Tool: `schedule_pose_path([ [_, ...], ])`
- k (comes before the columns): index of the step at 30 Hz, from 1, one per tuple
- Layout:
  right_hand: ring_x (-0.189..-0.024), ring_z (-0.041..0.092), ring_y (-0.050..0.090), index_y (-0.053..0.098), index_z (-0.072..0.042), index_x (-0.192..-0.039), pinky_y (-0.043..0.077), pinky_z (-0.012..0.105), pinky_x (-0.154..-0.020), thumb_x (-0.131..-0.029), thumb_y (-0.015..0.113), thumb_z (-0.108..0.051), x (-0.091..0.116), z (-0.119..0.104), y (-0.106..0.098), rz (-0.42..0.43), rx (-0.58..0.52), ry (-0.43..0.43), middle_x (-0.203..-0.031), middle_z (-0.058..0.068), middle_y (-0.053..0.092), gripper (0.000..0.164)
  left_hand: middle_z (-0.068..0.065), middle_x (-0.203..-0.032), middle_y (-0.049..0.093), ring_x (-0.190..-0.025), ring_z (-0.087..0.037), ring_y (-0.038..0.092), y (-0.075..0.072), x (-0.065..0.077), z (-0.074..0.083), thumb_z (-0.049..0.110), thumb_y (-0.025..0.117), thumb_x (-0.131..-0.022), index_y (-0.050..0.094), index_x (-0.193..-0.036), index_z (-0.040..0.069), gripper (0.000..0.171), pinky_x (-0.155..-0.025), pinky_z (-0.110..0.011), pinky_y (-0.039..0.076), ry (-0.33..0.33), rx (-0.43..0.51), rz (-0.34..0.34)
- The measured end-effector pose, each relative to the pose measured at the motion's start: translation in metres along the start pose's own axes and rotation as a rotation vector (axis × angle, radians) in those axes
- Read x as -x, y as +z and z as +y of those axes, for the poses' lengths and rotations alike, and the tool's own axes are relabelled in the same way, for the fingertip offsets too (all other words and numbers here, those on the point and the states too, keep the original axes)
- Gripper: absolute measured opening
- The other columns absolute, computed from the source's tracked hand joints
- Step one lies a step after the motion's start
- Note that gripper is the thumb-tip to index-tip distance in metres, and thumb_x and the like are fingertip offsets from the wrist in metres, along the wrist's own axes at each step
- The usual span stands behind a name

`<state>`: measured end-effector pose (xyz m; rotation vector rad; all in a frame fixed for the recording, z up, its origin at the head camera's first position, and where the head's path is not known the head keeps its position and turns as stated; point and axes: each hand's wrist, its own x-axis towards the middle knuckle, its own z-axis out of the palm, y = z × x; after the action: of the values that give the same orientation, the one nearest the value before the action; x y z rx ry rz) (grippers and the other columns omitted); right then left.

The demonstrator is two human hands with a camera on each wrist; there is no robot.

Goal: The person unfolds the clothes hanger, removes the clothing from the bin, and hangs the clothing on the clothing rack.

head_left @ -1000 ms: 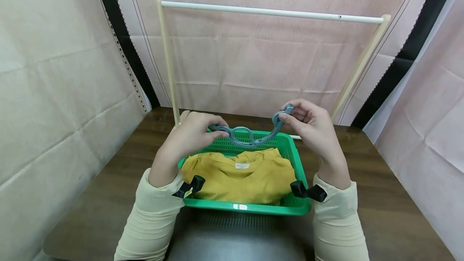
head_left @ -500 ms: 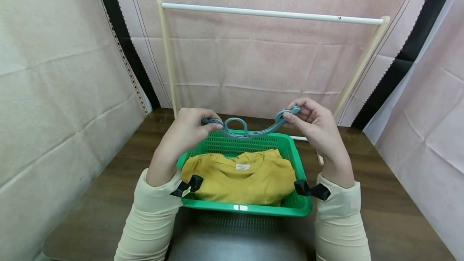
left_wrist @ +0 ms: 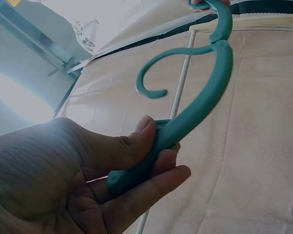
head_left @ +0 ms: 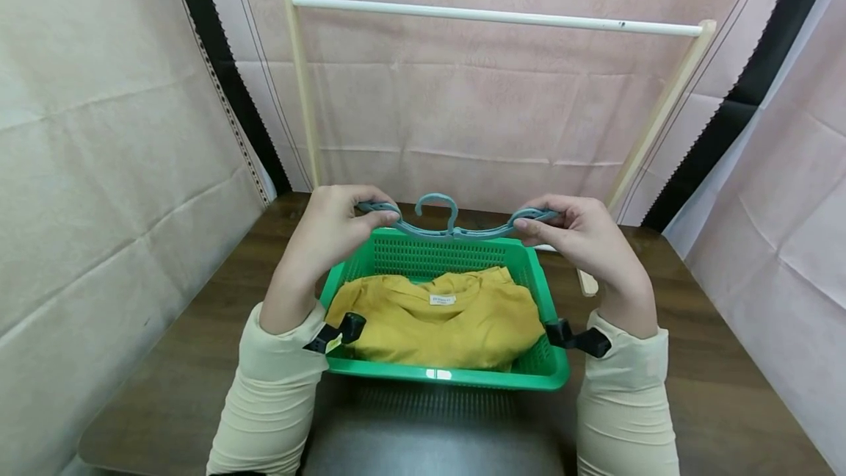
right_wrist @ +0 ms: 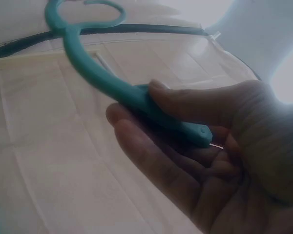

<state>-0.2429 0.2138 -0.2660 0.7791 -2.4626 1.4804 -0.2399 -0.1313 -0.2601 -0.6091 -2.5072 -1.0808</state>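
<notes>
A blue-green plastic clothes hanger hangs in the air over the back of a green basket, its hook pointing up. My left hand pinches one end of it between thumb and fingers; my right hand pinches the other end the same way. Both wrist views show the thumb on one side of the hanger arm and fingers beneath. Below, in the basket, lies a folded yellow shirt, its collar and white label towards the back.
Behind the basket stands a rack with a white top bar and cream side posts. The basket sits on a dark brown wooden table. Pale fabric walls enclose the table at the back and both sides.
The hanger has straightened from a tilted, twisted pose to roughly level, and its hook has swung upright. My hands have moved a little farther apart. The shirt stays in the basket.
</notes>
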Motion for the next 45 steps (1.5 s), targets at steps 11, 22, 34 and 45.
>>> schedule_pose_path([
  [11, -0.074, 0.021, 0.071, 0.075, -0.012, -0.109, 0.058, 0.032, -0.070, -0.097, 0.070, -0.023, -0.003, 0.002, 0.000, -0.122, 0.125, -0.015, -0.089, 0.003, 0.074, 0.017, 0.004, -0.091, 0.075, -0.082, -0.011, 0.070, -0.008, -0.002, -0.006, 0.026, 0.074, -0.094, 0.078, -0.098, 0.018, 0.011, -0.069, -0.032, 0.055, -0.009, 0.194, 0.120],
  [22, -0.077, 0.023, 0.069, 0.075, -0.008, -0.104, 0.058, 0.032, -0.069, -0.097, 0.070, -0.019, -0.003, 0.002, 0.003, -0.022, 0.019, -0.031, -0.086, 0.011, 0.074, 0.015, 0.007, -0.090, 0.074, -0.081, -0.018, 0.066, 0.001, -0.008, -0.007, 0.029, 0.077, -0.091, 0.080, -0.097, 0.020, 0.011, -0.070, -0.037, 0.052, -0.010, 0.197, 0.019],
  [34, -0.081, 0.027, 0.067, 0.076, -0.013, -0.100, 0.056, 0.033, -0.071, -0.096, 0.071, -0.029, -0.009, 0.001, 0.009, -0.022, 0.045, 0.004, -0.087, 0.006, 0.074, 0.018, 0.008, -0.083, 0.073, -0.069, -0.017, 0.057, 0.005, -0.005, -0.004, 0.030, 0.076, -0.091, 0.080, -0.096, 0.024, 0.008, -0.061, -0.036, 0.046, -0.003, 0.088, 0.053],
  [45, -0.083, 0.014, 0.070, 0.077, -0.019, -0.103, 0.058, 0.032, -0.074, -0.096, 0.071, -0.030, -0.007, 0.002, 0.006, -0.002, 0.161, 0.021, -0.089, 0.002, 0.075, 0.014, 0.009, -0.088, 0.068, -0.078, -0.011, 0.062, 0.009, -0.008, -0.008, 0.022, 0.078, -0.089, 0.081, -0.095, 0.019, 0.007, -0.067, -0.034, 0.051, 0.096, -0.087, 0.063],
])
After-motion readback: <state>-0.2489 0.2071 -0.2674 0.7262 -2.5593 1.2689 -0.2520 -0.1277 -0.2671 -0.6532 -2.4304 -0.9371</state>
